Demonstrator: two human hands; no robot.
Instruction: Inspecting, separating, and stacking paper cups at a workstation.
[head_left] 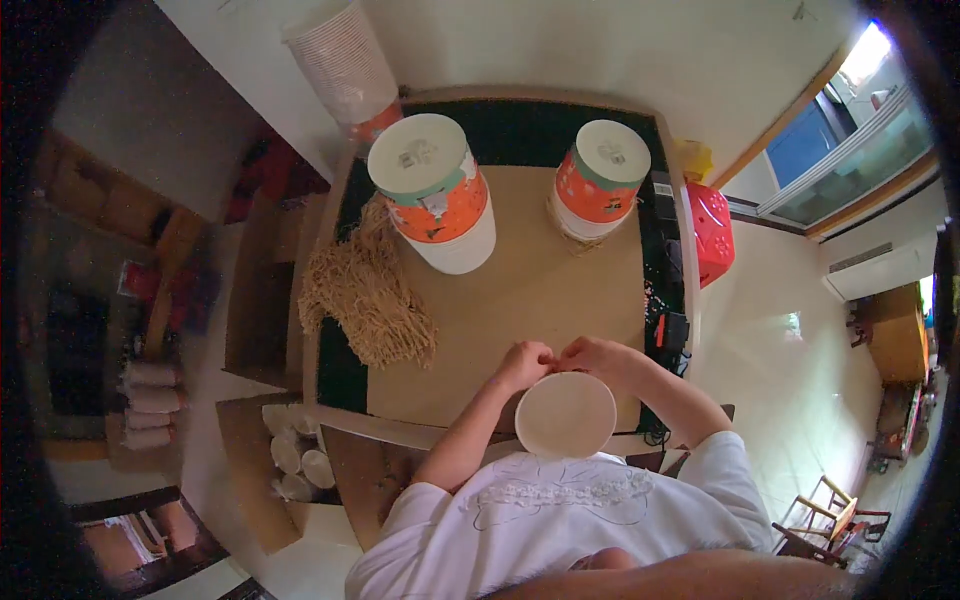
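Observation:
A white paper bucket (566, 415) is close to my chest at the near edge of the table, its round mouth toward me. Just beyond its far rim, my left hand (525, 364) and my right hand (594, 358) meet with bent, pinching fingertips. Whatever lies between the fingertips is too small to make out. To the left of my hands lies a loose bundle of tan twisted paper cords (375, 295), spread over the table's left side.
Upside-down stacks of orange-and-white paper buckets, one left (440, 205) and one right (600, 190), stand on the cardboard-covered table (520, 290). A tall cup stack (345, 65) rises at the back left. A red plastic stool (708, 232) stands right; an open carton (250, 450) sits lower left.

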